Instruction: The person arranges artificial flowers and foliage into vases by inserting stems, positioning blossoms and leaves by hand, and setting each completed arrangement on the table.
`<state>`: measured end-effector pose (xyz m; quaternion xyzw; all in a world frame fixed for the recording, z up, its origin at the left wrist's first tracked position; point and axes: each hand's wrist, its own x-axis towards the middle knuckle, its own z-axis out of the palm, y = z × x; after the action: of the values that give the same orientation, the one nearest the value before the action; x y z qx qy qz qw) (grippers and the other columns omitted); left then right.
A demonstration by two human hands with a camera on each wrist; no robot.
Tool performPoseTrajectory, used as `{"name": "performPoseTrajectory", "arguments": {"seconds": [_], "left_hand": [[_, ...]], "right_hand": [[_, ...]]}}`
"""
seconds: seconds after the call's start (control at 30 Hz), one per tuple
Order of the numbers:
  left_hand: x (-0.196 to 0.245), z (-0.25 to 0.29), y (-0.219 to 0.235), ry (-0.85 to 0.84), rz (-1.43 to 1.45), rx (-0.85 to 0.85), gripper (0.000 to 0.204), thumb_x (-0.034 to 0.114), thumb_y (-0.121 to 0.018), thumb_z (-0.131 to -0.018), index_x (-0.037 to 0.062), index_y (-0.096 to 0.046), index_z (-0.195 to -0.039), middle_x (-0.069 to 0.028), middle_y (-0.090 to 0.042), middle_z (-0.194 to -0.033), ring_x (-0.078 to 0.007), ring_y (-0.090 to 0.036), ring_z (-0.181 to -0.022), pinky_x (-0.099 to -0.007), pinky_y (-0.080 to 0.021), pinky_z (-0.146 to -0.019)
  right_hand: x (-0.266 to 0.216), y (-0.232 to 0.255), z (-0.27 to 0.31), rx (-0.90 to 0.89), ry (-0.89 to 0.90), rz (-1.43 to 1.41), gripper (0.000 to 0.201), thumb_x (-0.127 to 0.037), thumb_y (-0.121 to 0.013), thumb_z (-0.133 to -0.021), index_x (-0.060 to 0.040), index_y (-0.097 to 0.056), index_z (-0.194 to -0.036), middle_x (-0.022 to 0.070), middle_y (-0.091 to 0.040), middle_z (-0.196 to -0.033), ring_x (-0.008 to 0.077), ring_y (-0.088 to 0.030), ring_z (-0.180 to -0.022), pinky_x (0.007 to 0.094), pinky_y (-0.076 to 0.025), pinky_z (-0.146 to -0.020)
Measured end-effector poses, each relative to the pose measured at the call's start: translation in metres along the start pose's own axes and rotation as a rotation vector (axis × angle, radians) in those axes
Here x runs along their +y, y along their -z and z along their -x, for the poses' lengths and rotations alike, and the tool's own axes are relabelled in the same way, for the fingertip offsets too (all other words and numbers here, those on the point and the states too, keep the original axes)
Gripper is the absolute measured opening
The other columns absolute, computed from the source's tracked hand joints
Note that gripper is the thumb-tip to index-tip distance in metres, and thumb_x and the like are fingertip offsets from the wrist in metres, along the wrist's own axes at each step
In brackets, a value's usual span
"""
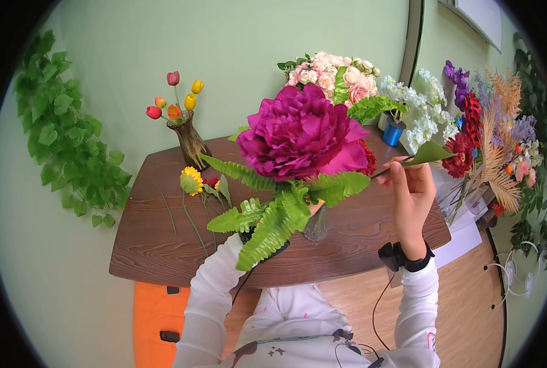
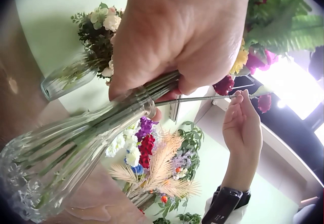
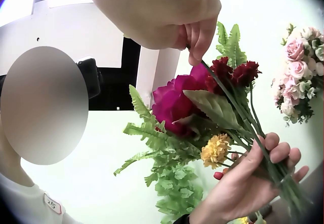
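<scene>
My left hand (image 2: pixel 177 36) grips a bundle of flower stems (image 3: pixel 283 183) at the mouth of a clear ribbed glass vase (image 2: pixel 76 148), the lower stems inside it. Above the fist spreads the bouquet: a big magenta peony (image 1: pixel 301 135), fern leaves (image 1: pixel 270 224), dark red flowers (image 3: pixel 245 73) and a yellow flower (image 3: pixel 216 150). In the head view this bouquet hides most of that hand and the vase. Out to the right, my right hand (image 1: pixel 414 190) pinches a thin green stem (image 2: pixel 197 99) between thumb and fingers; the stem runs down into the bundle.
On the brown wooden table (image 1: pixel 144 245) lie a yellow flower (image 1: pixel 192 181) and loose stems at left. Behind them stands a vase of tulips (image 1: pixel 187 138). Pink roses (image 1: pixel 328 76), a blue ribbon spool (image 1: pixel 393 132) and mixed flowers (image 1: pixel 497 135) stand at the back and right.
</scene>
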<state>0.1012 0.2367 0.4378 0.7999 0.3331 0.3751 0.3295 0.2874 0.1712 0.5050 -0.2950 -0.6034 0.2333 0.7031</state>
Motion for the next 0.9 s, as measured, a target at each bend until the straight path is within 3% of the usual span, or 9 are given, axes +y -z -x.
{"name": "performPoseTrajectory", "arguments": {"seconds": [0.2,0.27,0.3,0.37,0.7,0.9], "left_hand": [[0.002,-0.001,0.002,0.109,-0.250,-0.138,0.019,0.023,-0.054,-0.088,0.0046,-0.050,-0.087,-0.0005,-0.051,-0.074,-0.0102,-0.051,-0.067,-0.0289,-0.047,-0.064],[-0.023,-0.004,-0.008,-0.011,0.177,-0.020,0.022,0.026,-0.053,-0.089,0.0050,-0.052,-0.095,-0.0023,-0.055,-0.081,-0.0101,-0.053,-0.072,-0.0298,-0.048,-0.071],[-0.054,-0.004,-0.014,-0.010,0.178,-0.020,0.022,0.026,-0.053,-0.089,0.0050,-0.052,-0.095,-0.0023,-0.055,-0.081,-0.0101,-0.053,-0.072,-0.0298,-0.048,-0.071],[-0.118,-0.003,-0.028,-0.178,-0.538,0.091,0.026,0.025,-0.049,-0.090,0.0043,-0.051,-0.107,-0.0052,-0.057,-0.096,-0.0125,-0.056,-0.083,-0.0300,-0.046,-0.083],[-0.098,0.019,-0.017,-0.115,-0.333,0.032,0.029,0.025,-0.050,-0.089,0.0049,-0.050,-0.110,-0.0058,-0.056,-0.100,-0.0140,-0.054,-0.087,-0.0303,-0.045,-0.085],[-0.082,0.016,-0.013,-0.080,-0.194,-0.007,0.032,0.026,-0.051,-0.088,0.0054,-0.049,-0.112,-0.0062,-0.055,-0.102,-0.0150,-0.053,-0.090,-0.0304,-0.044,-0.086]], "right_hand": [[-0.001,-0.002,-0.005,-0.001,0.016,0.013,0.008,-0.004,-0.054,-0.086,0.0004,-0.050,-0.091,0.0041,-0.058,-0.078,0.0090,-0.058,-0.064,0.0192,-0.045,-0.056],[-0.001,-0.002,-0.005,-0.006,0.015,0.012,0.008,-0.004,-0.055,-0.086,0.0005,-0.050,-0.091,0.0041,-0.058,-0.077,0.0089,-0.058,-0.063,0.0190,-0.045,-0.056],[-0.001,-0.003,-0.005,-0.007,0.014,0.013,0.008,-0.004,-0.055,-0.086,0.0005,-0.050,-0.091,0.0041,-0.058,-0.077,0.0089,-0.058,-0.063,0.0190,-0.045,-0.056],[0.002,-0.004,-0.005,-0.032,0.001,0.025,0.008,-0.003,-0.055,-0.086,0.0002,-0.050,-0.091,0.0036,-0.058,-0.077,0.0089,-0.058,-0.064,0.0192,-0.046,-0.056],[0.036,-0.014,0.002,-0.108,-0.037,0.021,0.007,-0.002,-0.055,-0.085,0.0018,-0.050,-0.088,0.0055,-0.059,-0.085,0.0086,-0.058,-0.069,0.0203,-0.048,-0.060],[0.061,-0.017,0.021,0.032,0.018,0.049,0.012,-0.004,-0.057,-0.085,0.0022,-0.053,-0.095,0.0043,-0.058,-0.084,0.0081,-0.056,-0.070,0.0211,-0.047,-0.059]]}}
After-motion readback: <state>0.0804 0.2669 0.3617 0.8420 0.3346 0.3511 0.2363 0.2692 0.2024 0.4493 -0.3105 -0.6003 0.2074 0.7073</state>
